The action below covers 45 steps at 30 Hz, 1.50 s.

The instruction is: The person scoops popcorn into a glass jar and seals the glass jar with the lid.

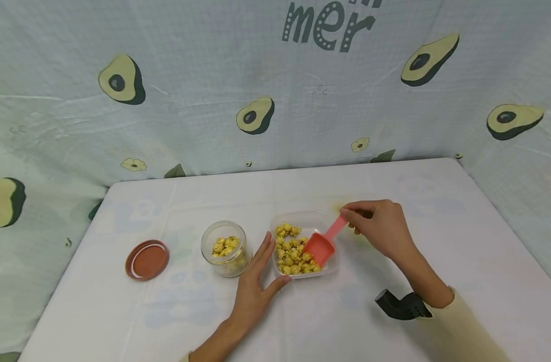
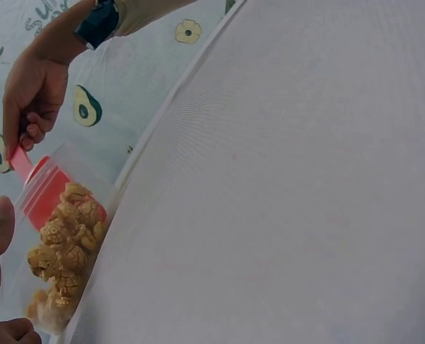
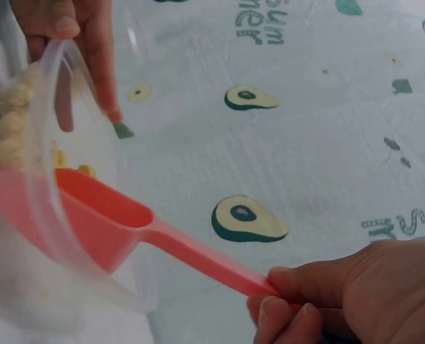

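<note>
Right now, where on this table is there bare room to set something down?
Bare table lies between the right hand and right edge, and behind the jar to the far edge. A smaller gap separates brown lid and jar. Crowded: mid-table, where the left hand lies between jar and plastic container, scoop inside.

Leaves room to pass between the reddish-brown round lid (image 1: 147, 260) and the glass jar (image 1: 230, 269), and along the white-covered table (image 1: 447, 216) behind jar and clear plastic tub (image 1: 313, 220). Blocked between jar and tub by the left hand (image 1: 255, 284), and over the tub's right rim by the pink scoop (image 1: 321, 247) and right hand (image 1: 379, 223).
</note>
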### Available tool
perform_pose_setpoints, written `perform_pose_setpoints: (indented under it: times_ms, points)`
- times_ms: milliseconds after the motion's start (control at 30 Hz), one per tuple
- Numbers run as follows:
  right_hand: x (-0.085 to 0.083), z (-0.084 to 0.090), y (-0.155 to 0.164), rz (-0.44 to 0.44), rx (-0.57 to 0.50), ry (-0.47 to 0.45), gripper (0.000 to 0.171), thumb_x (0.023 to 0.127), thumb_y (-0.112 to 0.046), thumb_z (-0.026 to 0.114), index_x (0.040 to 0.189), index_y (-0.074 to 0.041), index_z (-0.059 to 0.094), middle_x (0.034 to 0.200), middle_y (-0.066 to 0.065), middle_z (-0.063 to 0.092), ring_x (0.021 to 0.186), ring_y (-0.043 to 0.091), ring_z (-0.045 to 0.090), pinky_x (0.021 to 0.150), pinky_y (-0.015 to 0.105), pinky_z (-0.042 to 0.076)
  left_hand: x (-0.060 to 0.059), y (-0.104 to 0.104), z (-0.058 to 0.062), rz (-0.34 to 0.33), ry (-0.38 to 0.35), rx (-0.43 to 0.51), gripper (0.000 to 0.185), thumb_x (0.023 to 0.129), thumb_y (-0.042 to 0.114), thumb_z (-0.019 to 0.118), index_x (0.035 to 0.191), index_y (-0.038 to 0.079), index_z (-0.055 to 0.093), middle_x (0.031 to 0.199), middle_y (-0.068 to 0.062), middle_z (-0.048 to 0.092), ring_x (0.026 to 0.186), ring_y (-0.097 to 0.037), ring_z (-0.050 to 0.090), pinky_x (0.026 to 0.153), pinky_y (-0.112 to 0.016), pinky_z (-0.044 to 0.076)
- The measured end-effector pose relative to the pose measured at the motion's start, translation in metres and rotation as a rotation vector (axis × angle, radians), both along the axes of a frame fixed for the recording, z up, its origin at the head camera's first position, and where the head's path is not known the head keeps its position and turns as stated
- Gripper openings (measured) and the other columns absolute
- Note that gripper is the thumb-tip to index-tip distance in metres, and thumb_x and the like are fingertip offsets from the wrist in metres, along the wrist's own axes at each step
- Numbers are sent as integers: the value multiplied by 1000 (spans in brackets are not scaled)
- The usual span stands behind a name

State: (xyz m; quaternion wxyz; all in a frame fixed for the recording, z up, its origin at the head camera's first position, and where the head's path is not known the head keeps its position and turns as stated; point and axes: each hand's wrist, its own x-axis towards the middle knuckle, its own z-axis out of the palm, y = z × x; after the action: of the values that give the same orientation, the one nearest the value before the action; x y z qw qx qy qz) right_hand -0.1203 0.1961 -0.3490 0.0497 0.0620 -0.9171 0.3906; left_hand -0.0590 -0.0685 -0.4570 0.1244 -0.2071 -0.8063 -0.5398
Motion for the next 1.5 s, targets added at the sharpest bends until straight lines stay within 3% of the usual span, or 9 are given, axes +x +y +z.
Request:
perform_pose_setpoints:
  times_ms: [200,433,667,1000,1133,1500]
  points:
    - [6,-16,4,-51,-83,8,27,91,-35,67,98,-11,76,65,0,65,62,24,61,45,27,43,0,1,0,5,-12,-8,77,79,12,77,145,1,39,154,-6,28,139,-20,28,112,-23,24]
    - [5,-25,1,-91,-162,4,24,90,-32,68,95,-10,75,67,7,65,60,25,61,45,25,43,0,2,1,12,-32,-13,77,80,13,77,145,2,38,155,-7,27,139,-21,28,112,-22,24]
    - [2,-34,-3,-100,-218,-15,23,90,-30,69,96,-8,74,68,11,66,58,27,62,43,24,46,8,9,33,8,-23,22,72,76,-1,76,139,-10,41,148,-25,32,134,-40,32,110,-18,25]
    - [-3,-39,-9,-83,-290,-16,24,89,-25,70,99,-4,72,72,14,67,58,25,64,51,24,54,-2,5,2,12,-9,27,76,79,9,77,145,3,40,154,-12,28,139,-26,29,111,-21,25]
    - [-4,-41,-13,-68,-282,-15,25,89,-26,70,100,-5,72,71,10,67,57,19,63,51,23,54,-3,5,2,4,-1,43,74,81,11,77,145,5,40,154,-10,28,139,-25,29,111,-22,25]
    - [-8,-44,-11,35,-284,-90,22,90,-27,68,98,-7,73,71,11,65,60,22,60,54,26,55,-2,4,4,1,-15,41,74,82,11,76,146,9,39,155,-8,27,139,-24,28,111,-22,26]
